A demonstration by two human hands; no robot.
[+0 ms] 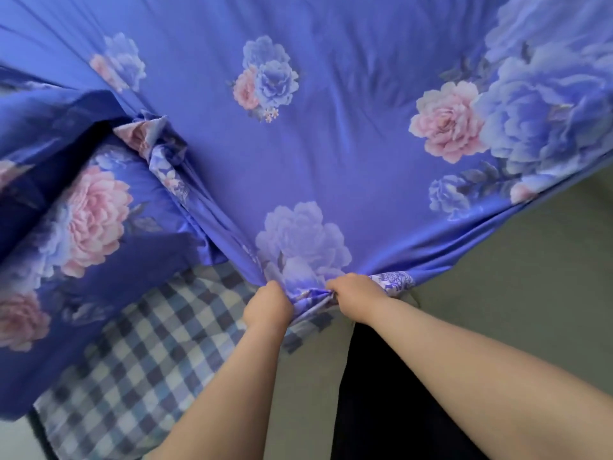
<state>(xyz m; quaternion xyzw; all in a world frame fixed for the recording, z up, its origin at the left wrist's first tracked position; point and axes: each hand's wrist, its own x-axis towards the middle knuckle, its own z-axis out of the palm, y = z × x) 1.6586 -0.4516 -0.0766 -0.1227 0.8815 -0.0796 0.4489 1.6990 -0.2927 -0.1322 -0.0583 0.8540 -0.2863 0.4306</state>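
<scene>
The blue floral-print fabric sheet (331,144) spreads taut across most of the view, its far edges cut off. It partly covers the blue-and-white checked mattress cover (132,353). The left hand (267,307) and right hand (356,295) each grip its bunched near edge; their curled fingertips are hidden in the folds.

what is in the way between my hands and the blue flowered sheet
Nothing visible. The left hand and the right hand both grip the bunched near edge of the blue flowered sheet directly; the checked sheet lies underneath it.
</scene>
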